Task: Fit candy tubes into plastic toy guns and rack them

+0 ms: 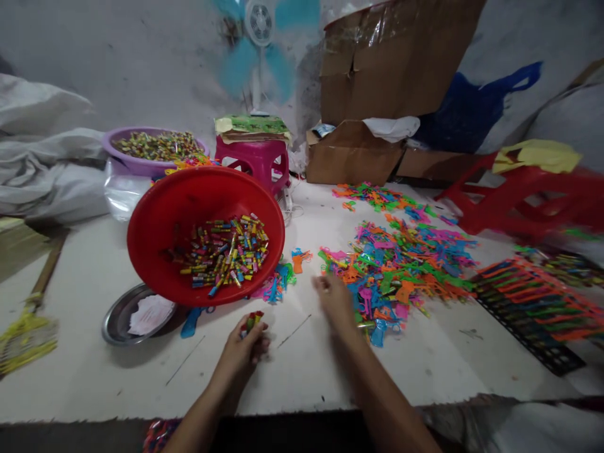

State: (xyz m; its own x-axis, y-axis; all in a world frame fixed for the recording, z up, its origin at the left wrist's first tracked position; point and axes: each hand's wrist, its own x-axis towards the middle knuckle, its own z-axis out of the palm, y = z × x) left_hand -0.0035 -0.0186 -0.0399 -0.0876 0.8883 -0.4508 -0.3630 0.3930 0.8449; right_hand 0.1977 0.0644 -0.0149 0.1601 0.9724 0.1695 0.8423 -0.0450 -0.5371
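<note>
My left hand [245,349] rests on the white sheet with its fingers closed round a small bunch of coloured sticks [251,321]. Just above it a red basin [205,234] leans on its side and holds several small coloured sticks [221,251]. My right hand [333,302] reaches toward a pile of small plastic toy pieces [396,264] in pink, green, blue and orange; the hand is blurred by motion and its fingers look bunched. A few loose toy pieces [278,280] lie between the basin and the pile.
A metal plate with paper [134,314] lies left of the basin. A purple basin of sticks [153,148], a pink stool [255,160], a fan [259,38] and cardboard boxes [372,94] stand behind. A black rack of toys [538,308] and a red stool [523,195] are on the right.
</note>
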